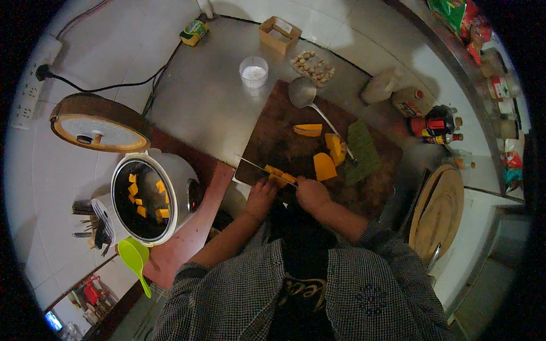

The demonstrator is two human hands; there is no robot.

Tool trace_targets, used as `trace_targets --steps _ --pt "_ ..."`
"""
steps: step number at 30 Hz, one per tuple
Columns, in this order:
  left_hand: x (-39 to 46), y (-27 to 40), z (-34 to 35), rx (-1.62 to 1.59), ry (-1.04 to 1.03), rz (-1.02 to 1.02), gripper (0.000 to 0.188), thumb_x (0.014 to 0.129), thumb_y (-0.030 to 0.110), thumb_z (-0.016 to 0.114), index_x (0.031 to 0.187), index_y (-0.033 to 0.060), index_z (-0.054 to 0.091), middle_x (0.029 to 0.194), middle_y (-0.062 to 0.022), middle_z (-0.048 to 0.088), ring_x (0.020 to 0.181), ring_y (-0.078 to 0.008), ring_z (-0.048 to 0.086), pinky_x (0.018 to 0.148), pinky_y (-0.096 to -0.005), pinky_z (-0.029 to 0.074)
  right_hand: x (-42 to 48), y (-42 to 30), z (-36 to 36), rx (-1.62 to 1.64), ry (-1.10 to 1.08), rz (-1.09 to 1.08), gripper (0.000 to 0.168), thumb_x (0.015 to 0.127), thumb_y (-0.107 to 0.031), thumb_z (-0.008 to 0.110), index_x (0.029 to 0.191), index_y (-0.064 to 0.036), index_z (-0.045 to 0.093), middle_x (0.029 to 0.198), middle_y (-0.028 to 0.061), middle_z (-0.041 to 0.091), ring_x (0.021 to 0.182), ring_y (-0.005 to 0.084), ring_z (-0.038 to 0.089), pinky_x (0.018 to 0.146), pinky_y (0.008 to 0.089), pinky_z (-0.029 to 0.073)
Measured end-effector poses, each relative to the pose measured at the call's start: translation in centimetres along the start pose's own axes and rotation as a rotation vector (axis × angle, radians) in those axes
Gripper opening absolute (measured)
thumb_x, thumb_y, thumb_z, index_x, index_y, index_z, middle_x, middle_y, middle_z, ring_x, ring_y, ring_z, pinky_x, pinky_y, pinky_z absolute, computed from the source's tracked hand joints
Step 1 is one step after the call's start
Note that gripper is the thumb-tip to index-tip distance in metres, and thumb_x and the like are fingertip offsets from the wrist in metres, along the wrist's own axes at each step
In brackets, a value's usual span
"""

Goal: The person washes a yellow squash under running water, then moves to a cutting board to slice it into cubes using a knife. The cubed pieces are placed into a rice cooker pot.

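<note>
My right hand (pixel 312 194) is closed around the handle end of a kitchen knife (pixel 251 164), whose thin blade points to the upper left over the dark cutting board (pixel 264 128). Against the blade lie orange pumpkin pieces (pixel 276 174), near the board's front edge. My left hand (pixel 261 197) rests its fingertips on these pieces, holding them. Larger pumpkin wedges (pixel 325 166) lie further right on the board, beside a metal ladle (pixel 303 93) and a piece of green rind or cloth-like sheet (pixel 362 151). Cut pumpkin chunks (pixel 133 188) sit inside the open rice cooker at the left.
The rice cooker's lid (pixel 102 123) stands raised, with a black plug (pixel 44 73) and cord behind it. A lime-green paddle (pixel 134 253) lies near the cooker. Beyond the board are a plastic cup (pixel 254 73) and a cardboard box (pixel 279 36). Bottles (pixel 441 121) and round wooden boards (pixel 437 213) stand right.
</note>
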State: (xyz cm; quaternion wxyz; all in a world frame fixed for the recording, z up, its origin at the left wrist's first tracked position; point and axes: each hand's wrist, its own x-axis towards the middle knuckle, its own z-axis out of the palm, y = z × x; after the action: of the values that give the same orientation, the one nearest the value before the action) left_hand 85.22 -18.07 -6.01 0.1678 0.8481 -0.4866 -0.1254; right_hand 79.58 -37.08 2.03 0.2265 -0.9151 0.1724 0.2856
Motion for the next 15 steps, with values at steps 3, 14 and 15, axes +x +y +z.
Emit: trace_targets --steps 3,14,15 --pt "0.5 -0.1 0.2 0.019 0.208 0.076 0.039 0.073 0.006 0.055 0.111 0.0042 0.059 0.124 -0.0122 0.05 0.112 -0.0311 0.047 0.092 -0.0368 0.044 0.1 0.5 -0.4 0.02 0.02 -0.031 0.019 0.084 -0.013 0.053 0.098 0.0 0.055 0.089 0.0228 0.063 0.081 0.0395 0.062 0.072 0.0494 0.05" --pt "3.5 0.3 -0.8 -0.103 0.257 0.086 0.034 0.072 0.005 0.054 0.105 0.0029 0.059 0.116 -0.0148 0.054 0.107 -0.0339 0.05 0.088 -0.0384 0.047 -1.6 0.4 -3.8 0.018 0.07 0.02 0.018 0.085 -0.014 0.05 0.096 0.0 0.055 0.083 0.0214 0.064 0.077 0.0403 0.063 0.069 0.05 0.05" --pt "3.4 0.2 -0.7 -0.104 0.237 0.085 0.035 0.071 0.005 0.054 0.106 0.0028 0.059 0.116 -0.0146 0.054 0.108 -0.034 0.05 0.087 -0.0386 0.047 -1.7 0.3 -3.9 0.017 0.058 0.033 0.018 0.084 -0.015 0.053 0.095 -0.001 0.055 0.082 0.0213 0.063 0.077 0.0407 0.062 0.07 0.05 0.05"
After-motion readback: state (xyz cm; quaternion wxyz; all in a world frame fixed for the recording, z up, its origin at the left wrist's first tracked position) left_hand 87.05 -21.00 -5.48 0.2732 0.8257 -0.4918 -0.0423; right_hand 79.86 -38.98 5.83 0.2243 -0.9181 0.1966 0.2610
